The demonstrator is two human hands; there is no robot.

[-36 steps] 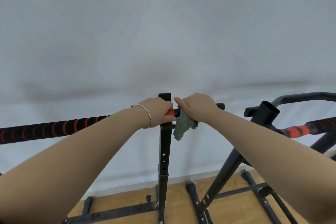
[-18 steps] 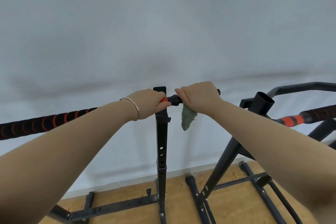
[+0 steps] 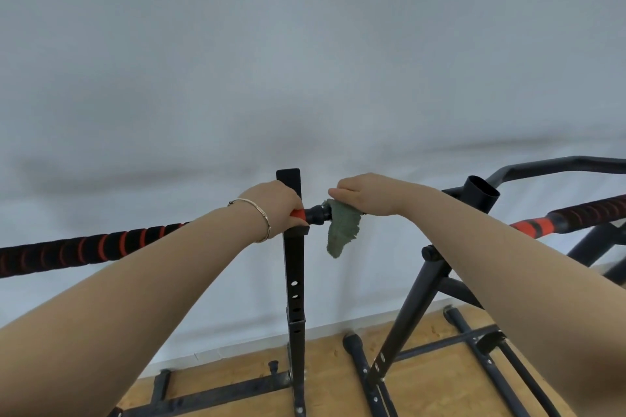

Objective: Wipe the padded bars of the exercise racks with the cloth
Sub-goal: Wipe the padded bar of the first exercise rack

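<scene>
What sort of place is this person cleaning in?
Likely a small gym or workout room. Black metal exercise racks carrying a red-and-black padded bar stand on a wooden floor by a plain pale wall. The left hand grips the padded bar; the right hand holds a green cloth on its end.

The left forearm (image 3: 152, 281) and right forearm (image 3: 491, 264) are bare. A thin, gold-toned bangle (image 3: 266, 218) rings the left wrist, just behind the left hand (image 3: 274, 205).
</scene>
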